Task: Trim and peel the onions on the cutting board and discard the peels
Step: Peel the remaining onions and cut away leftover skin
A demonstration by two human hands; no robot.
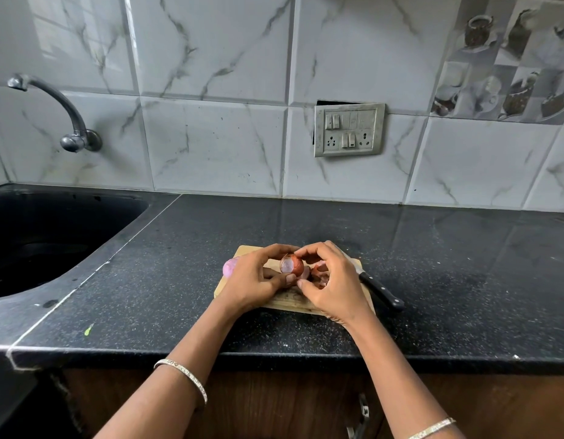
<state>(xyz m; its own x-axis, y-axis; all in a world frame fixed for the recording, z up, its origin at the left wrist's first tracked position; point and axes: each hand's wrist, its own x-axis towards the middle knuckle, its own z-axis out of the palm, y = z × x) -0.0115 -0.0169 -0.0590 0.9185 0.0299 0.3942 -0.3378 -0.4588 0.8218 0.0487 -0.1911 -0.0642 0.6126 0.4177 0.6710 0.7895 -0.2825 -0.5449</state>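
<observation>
Above a small wooden cutting board (287,301) I hold a red onion (292,265) with a cut, pale end facing me. My left hand (258,278) grips it from the left, thumb under and fingers over. My right hand (329,280) pinches the brown skin at the onion's top right edge. A peeled pink onion (229,267) lies at the board's left edge, partly hidden behind my left hand. Loose brown peel pieces (318,274) lie on the board under my right palm.
A black-handled knife (382,293) lies at the board's right side, handle pointing toward the counter front. The black sink (36,236) is sunk into the counter at left, with a tap (52,112) on the tiled wall. A switch plate (349,129) is on the wall behind.
</observation>
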